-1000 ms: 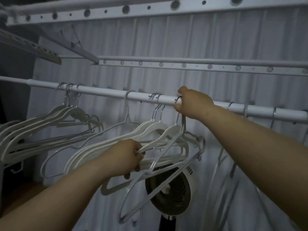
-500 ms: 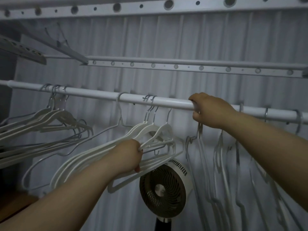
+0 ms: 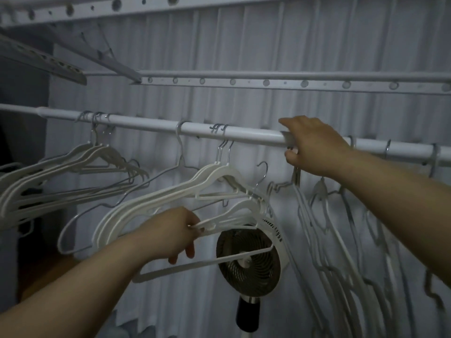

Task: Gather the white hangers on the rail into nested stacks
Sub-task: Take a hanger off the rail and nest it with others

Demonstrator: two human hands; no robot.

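Hanging far left on the rail (image 3: pixel 146 123), 1 nested stack (image 3: pixel 73 172) sits bunched, a wire hanger (image 3: pixel 180 152) just beside it. Next comes the middle stack (image 3: pixel 170 191), 3 hooks together on the rail. The left hand (image 3: pixel 175 232) pinches a loose hanger (image 3: pixel 244 211) at its shoulder, hook off the rail. These look light, stiff and snag-prone, so the neck is the place to grab. The right hand (image 3: pixel 314 147) clasps the rail over a hook, unsorted hangers (image 3: pixel 317 228) dangling below
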